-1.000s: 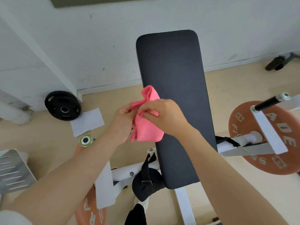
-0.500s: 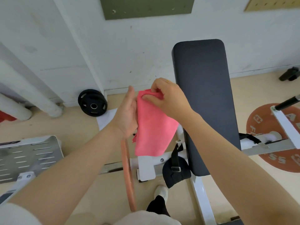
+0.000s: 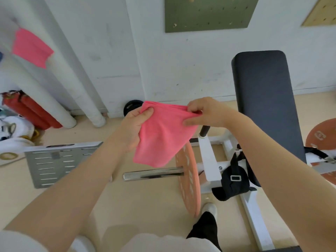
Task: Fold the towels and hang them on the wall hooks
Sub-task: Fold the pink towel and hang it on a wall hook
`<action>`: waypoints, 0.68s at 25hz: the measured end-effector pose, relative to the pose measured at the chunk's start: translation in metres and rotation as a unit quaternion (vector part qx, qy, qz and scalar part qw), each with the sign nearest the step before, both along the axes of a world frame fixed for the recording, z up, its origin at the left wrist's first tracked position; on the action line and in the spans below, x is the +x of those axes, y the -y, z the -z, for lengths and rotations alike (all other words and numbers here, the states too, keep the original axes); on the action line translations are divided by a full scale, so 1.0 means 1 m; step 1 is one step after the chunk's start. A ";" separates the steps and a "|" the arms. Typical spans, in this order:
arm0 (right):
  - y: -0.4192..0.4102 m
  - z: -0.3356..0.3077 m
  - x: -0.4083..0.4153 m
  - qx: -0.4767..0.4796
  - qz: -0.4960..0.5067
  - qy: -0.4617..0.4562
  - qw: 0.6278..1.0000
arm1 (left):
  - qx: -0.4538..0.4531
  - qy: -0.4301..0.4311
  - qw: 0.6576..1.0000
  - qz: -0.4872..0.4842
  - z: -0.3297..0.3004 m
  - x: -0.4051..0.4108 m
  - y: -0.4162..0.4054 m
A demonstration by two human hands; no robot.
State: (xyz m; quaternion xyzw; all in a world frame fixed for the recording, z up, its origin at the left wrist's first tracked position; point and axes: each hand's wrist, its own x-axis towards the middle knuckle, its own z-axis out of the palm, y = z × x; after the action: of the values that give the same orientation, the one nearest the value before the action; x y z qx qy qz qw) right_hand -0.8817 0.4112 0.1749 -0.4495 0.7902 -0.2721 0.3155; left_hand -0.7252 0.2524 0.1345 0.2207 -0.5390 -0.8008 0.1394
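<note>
Both hands up in front of the chest, holding one folded pink towel [image 3: 161, 135] in the air between them. Left hand [image 3: 134, 128] grips the towel's left side, thumb lying over the front of the cloth near the top corner, remaining fingers behind and hidden. Right hand [image 3: 207, 112] pinches the top right corner, thumb and curled fingers closed on the layered top edge. Top edge runs roughly level from hand to hand, several layers visible there; the rest hangs loose, tapering down to the lower left, clear of everything below. Second pink towel [image 3: 31, 47] hangs high on the wall at upper left; the hook itself can't be made out, that area is blurred. Weight bench pad [image 3: 267, 106], dark, runs away from the camera on the right, its far end near the white wall [image 3: 181, 57]. Below the held towel: orange bumper plate [image 3: 189, 180] standing on edge on a chrome bar sleeve [image 3: 152, 175], white bench frame [image 3: 209, 157] just right of it. Small black weight plate [image 3: 131, 107] leans against the wall base, partly behind the towel. Green pegboard [image 3: 209, 13] on the wall at top; perforated metal step [image 3: 60, 164] on the floor at left; red bag [image 3: 27, 110] by the white pipes [image 3: 60, 84].
</note>
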 end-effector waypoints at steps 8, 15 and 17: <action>0.052 0.040 0.066 -0.274 0.286 0.358 0.846 | -0.015 0.010 0.999 -0.026 -0.022 0.040 0.021; 0.056 0.058 0.060 -0.176 0.124 0.536 0.816 | 0.014 0.032 0.996 -0.076 -0.047 0.006 0.040; 0.070 0.048 0.048 -0.165 0.116 0.533 0.822 | 0.087 0.034 0.989 -0.113 -0.045 -0.001 0.060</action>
State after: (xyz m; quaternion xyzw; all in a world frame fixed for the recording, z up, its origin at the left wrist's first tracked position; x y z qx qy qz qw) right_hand -0.8334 0.3409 0.1265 -0.1847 0.4886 -0.6305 0.5741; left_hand -0.7265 0.1922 0.1790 0.3186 -0.4437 -0.8157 0.1904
